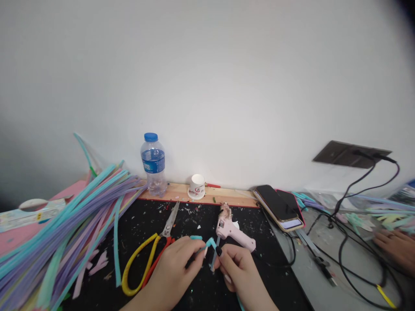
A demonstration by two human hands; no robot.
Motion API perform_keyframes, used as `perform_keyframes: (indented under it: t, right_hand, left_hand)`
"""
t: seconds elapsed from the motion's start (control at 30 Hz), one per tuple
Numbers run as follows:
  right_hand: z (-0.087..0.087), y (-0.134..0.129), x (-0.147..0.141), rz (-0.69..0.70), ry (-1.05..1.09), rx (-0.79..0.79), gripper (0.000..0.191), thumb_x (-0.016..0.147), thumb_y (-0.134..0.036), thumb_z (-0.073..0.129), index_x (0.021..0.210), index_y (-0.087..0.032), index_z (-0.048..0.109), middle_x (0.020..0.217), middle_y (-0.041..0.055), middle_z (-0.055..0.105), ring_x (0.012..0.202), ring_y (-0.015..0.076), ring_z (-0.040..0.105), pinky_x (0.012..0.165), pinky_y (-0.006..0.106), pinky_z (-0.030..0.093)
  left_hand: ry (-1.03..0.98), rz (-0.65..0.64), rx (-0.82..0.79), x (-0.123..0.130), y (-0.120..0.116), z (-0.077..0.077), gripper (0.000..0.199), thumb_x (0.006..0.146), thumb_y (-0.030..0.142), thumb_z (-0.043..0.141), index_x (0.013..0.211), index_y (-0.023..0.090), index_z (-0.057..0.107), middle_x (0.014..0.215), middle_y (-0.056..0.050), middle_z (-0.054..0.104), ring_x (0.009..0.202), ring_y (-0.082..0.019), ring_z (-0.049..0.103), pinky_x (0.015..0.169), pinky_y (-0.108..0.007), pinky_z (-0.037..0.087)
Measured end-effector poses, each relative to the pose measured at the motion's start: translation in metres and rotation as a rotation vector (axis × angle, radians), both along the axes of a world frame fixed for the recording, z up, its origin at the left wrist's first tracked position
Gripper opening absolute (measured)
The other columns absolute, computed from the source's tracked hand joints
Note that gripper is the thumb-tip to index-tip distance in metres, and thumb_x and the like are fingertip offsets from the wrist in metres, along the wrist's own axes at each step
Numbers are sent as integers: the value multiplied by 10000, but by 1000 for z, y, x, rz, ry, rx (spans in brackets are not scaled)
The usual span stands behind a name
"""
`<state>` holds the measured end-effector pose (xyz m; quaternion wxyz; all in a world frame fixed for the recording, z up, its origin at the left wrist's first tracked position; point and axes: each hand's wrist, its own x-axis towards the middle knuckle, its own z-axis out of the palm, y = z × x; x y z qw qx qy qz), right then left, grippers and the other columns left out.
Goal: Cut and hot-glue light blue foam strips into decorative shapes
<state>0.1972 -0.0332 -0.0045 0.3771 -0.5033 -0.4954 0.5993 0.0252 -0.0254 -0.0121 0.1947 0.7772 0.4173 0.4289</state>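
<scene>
A short turquoise pipe cleaner (211, 243), bent in a fold, runs between my two hands low in the middle of the view. My left hand (178, 268) pinches one end of it between thumb and forefinger. At its other end, my right hand (238, 270) has its fingers closed on it. Just beyond my right hand lies a pale pink glue gun (234, 233) with a crusted nozzle, and a glue stick (213, 260) points from it toward me. Scissors (154, 250) with yellow and red handles lie left of my left hand, partly covered by it.
A large bundle of pastel pipe cleaners (81, 224) fills the left. A water bottle (153, 166) and paper cup (196, 187) stand by the wall. Phones (280, 205) lie right of the black mat (259, 276). Black cables (342, 239) and another person's hand (397, 248) are farther right.
</scene>
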Motion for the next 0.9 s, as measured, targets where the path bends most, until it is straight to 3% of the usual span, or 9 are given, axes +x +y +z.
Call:
perform_keyframes:
  t: [0.9]
  right_hand:
    - [0, 2, 1, 24, -13, 18, 357, 816, -420, 514, 604, -138, 568, 396, -116, 255, 331, 29, 169, 333, 181, 118]
  left_hand:
    - [44, -4, -12, 0, 1, 0, 117, 851, 134, 495, 875, 209, 582, 747, -3, 641, 681, -150, 600, 644, -240, 464]
